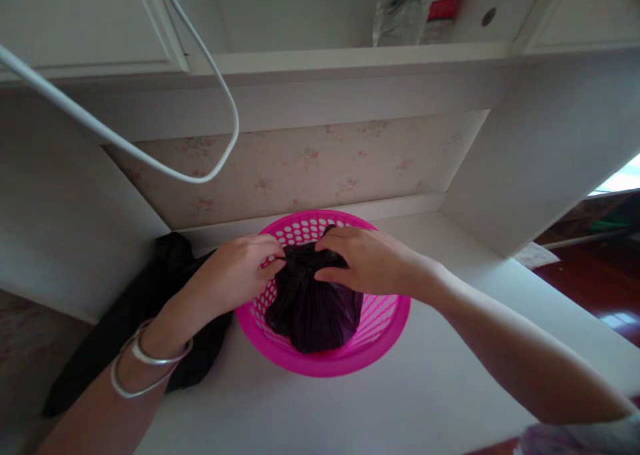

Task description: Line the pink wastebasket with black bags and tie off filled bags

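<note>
A black plastic bag point(320, 308), gathered and twisted at its top, sits inside a pink perforated basket point(323, 365). My left hand point(250, 265) pinches the left side of the bag's gathered top between thumb and fingers. From the right, my right hand point(357, 258) has its thumb and fingers curved around the top of the same bag, with a bit of black plastic sticking up by its fingertips. Two silver bangles point(157, 360) hang on my left wrist. The far inside of the basket is partly hidden behind the hands and the bag.
Beneath the basket is a white surface point(280, 415). Another black bag point(135, 321) lies at the left, behind my left forearm. A white cable point(220, 88) loops down at upper left. A shelf point(320, 58) above holds bottles point(445, 5); side panels flank the space.
</note>
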Demonstrator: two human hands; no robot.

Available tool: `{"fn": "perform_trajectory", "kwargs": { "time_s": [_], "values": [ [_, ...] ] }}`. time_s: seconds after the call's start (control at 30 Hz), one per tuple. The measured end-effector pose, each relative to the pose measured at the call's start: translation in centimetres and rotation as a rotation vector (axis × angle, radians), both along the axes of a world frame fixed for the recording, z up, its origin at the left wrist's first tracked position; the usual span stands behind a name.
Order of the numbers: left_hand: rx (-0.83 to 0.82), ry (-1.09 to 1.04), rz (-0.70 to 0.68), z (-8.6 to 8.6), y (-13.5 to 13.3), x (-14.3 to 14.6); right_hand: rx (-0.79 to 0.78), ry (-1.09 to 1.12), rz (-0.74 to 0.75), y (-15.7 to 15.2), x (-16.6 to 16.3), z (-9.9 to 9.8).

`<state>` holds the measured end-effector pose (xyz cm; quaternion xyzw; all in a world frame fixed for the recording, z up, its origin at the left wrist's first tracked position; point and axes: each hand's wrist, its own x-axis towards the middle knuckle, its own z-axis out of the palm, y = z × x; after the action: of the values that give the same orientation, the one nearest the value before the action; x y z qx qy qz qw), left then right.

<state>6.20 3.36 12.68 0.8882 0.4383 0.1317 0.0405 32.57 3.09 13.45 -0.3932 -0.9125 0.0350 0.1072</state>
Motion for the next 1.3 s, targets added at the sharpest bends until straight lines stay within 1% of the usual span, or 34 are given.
{"fn": "perform_trajectory", "kwargs": {
  "time_s": [0.07, 0.13, 0.17, 0.27, 0.37, 0.43, 0.5, 0.6, 0.67, 0.73, 0.83, 0.93, 1.03, 1.1, 1.17, 1.23, 1.3],
  "values": [
    [0.054, -0.066, 0.005, -0.2, -0.5, 0.3, 0.015, -0.054, 0.093, 0.3, -0.6, -0.8],
    [0.099, -0.123, -0.023, -0.5, -1.2, 0.7, 0.004, -0.107, 0.188, 0.7, -1.0, -1.4],
    [0.105, -0.129, -0.047, -0.8, -1.5, 1.1, -0.009, -0.101, 0.211, 0.8, -1.1, -1.6],
    [0.064, -0.054, -0.122, -1.2, -2.2, 2.0, -0.042, 0.026, 0.182, 0.8, -1.1, -1.5],
    [0.037, -0.011, -0.124, -1.3, -1.9, 1.9, -0.048, 0.116, 0.174, 0.8, -0.3, -1.0],
    [0.04, -0.042, -0.122, -1.1, -1.2, 0.8, -0.042, 0.13, 0.161, 1.1, 1.1, -0.7],
    [0.023, -0.111, -0.146, -0.9, -0.4, -1.0, -0.043, 0.134, 0.133, 1.6, 3.1, -0.8],
    [-0.058, -0.244, -0.139, -0.8, 0.4, -4.1, -0.048, 0.128, 0.03, 2.4, 6.0, -1.1],
    [-0.121, -0.307, -0.098, -0.8, 0.5, -5.4, -0.037, 0.135, -0.046, 2.3, 6.7, -1.0],
    [-0.143, -0.355, -0.065, -0.8, 0.1, -5.5, 0.004, 0.185, -0.072, 1.7, 6.2, -0.7],
    [-0.062, -0.379, -0.036, -0.6, -1.0, -3.5, 0.081, 0.252, 0.003, 0.5, 3.6, -0.2],
    [0.039, -0.295, -0.036, -0.5, -1.7, -1.2, 0.112, 0.16, 0.076, 0.1, 1.2, -0.2],
    [0.052, -0.241, -0.053, -0.5, -1.7, -0.5, 0.096, 0.105, 0.084, 0.6, 1.0, -0.7],
    [0.042, -0.288, -0.018, -0.6, -1.3, -1.3, 0.104, 0.127, 0.072, 1.1, 2.1, -1.0],
    [0.017, -0.401, 0.095, -0.9, -0.6, -2.9, 0.137, 0.156, 0.032, 1.2, 3.8, -1.1],
    [-0.065, -0.597, 0.247, -1.3, 0.3, -4.6, 0.149, 0.213, -0.015, 1.1, 5.7, -1.1],
    [-0.171, -0.842, 0.361, -1.7, 1.0, -6.0, 0.133, 0.316, -0.081, 1.0, 7.4, -1.2]
  ]
}}
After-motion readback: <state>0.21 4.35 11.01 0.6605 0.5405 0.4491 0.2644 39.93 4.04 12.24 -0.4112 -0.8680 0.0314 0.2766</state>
